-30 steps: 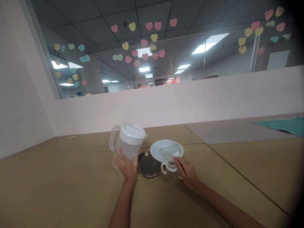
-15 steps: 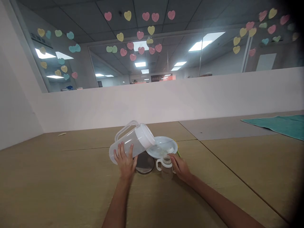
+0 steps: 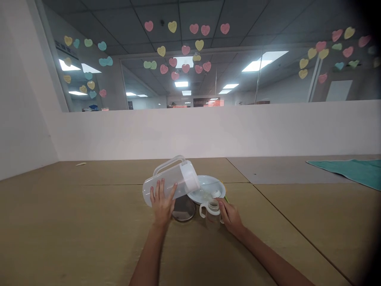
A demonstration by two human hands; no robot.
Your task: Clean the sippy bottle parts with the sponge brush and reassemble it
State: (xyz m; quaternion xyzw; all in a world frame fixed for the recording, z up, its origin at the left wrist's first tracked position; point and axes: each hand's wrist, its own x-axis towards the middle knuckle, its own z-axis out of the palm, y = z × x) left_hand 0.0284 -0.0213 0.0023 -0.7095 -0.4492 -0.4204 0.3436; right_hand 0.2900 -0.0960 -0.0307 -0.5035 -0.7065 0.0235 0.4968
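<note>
A clear plastic pitcher (image 3: 170,180) with a white lid is tilted, its lid end toward the right. My left hand (image 3: 162,202) supports it from below with the fingers spread on its side. My right hand (image 3: 230,216) grips a small clear cup (image 3: 212,216) with two white handles, upright on the table, its mouth uncovered. The pitcher's lid is up and to the left of the cup. Behind the cup lies a pale plate (image 3: 208,184) with a small white piece (image 3: 216,194) on it. A dark round disc (image 3: 183,209) lies below the pitcher.
The wooden table (image 3: 89,222) has seams between its panels. A green cloth (image 3: 354,171) lies at the far right. A small flat scrap (image 3: 80,164) is at the back left. Beyond the table stands a white low wall (image 3: 149,133) with glass above it.
The pitcher is tipped closer to level, its lid end a little lower relative to the cup. The whole view has shifted slightly; both hands keep their holds.
</note>
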